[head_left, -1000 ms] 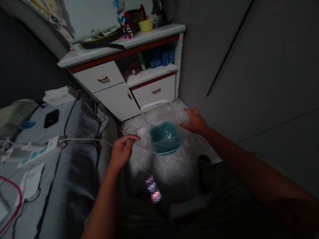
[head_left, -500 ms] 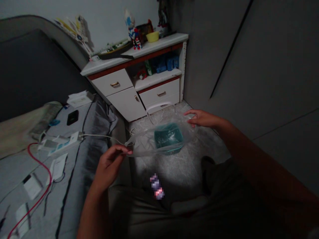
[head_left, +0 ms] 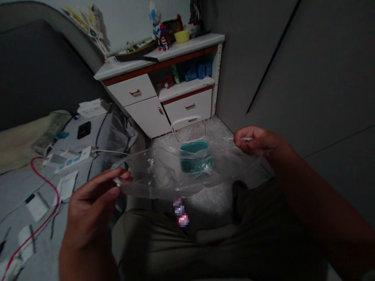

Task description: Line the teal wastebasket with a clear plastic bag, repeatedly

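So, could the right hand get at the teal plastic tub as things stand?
Probably not straight away. The right hand is pinching one edge of a clear plastic bag, which is stretched across the view of the teal plastic tub. It would likely have to release or move the bag, then reach down.

Bed on the left, grey cover [head_left: 26, 187], w/ a black phone [head_left: 84, 130], white power strip [head_left: 68, 158], loose papers [head_left: 90, 108] & a red cable [head_left: 48, 216] lying across it. White cabinet top [head_left: 199, 45] holds a toy figurine [head_left: 159, 29] & a yellow bowl [head_left: 181, 36], plus a few items too dim to make out. Open shelf [head_left: 187, 86] below it: blue boxes [head_left: 193, 71] side by side. Marble-look tile floor [head_left: 231, 132]: teal basket [head_left: 193, 146] sits upright near the cabinet's base, white handle [head_left: 187, 121] raised behind it.
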